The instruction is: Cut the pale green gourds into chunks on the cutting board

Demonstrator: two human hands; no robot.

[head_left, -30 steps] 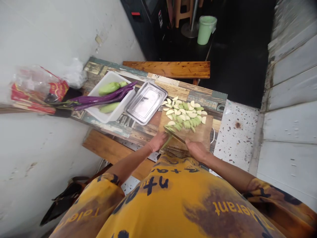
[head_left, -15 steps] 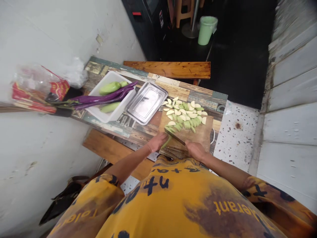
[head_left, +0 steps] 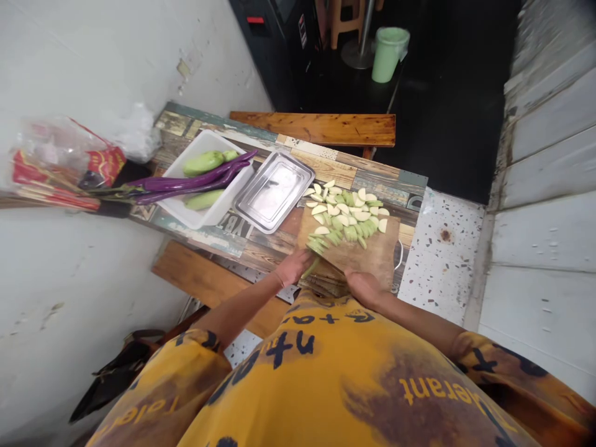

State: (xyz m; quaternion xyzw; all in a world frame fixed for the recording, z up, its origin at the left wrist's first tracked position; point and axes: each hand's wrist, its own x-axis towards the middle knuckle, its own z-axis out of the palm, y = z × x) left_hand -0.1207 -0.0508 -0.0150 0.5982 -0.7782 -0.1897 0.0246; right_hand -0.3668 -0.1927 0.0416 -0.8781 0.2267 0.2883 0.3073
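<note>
Head view, steep down-look over yellow shirt (head_left: 354, 385) that blocks lower frame and near table edge. Left hand (head_left: 292, 267) curled narrow, pinning green strip (head_left: 311, 268) at near-left edge of board (head_left: 372, 254); fingertips partly hidden behind strip. Right hand (head_left: 365, 287) closed around knife handle, handle itself buried in fist; knife (head_left: 333, 264) blade thin, dark, hard to make out against wood, angled toward left hand. Wrist half cut off by shirt.

Board: brown wood, rectangular, grain visible, near edge hidden by hands. Slices (head_left: 347, 214) heaped at far side, pale wedge and half-moon shapes, green skin, some spilling off board's far edge onto table (head_left: 326, 164).

Table: patchwork plank print, matte. Steel tray (head_left: 274, 192) just left of board, shiny, rounded corners. White tub (head_left: 205, 214) beyond tray, plastic, holding long glossy purple eggplants (head_left: 195, 181) overhanging rim, plus green gourds (head_left: 205, 162), lower one half covered. Crinkled red-and-clear bags (head_left: 60, 164) far left, blurred, contents unreadable. Wood benches (head_left: 321, 127) either side of table, near one mostly hidden by arm. Green bin (head_left: 388, 53) on dark floor, top of frame. Dark bag bottom left, cut off.
</note>
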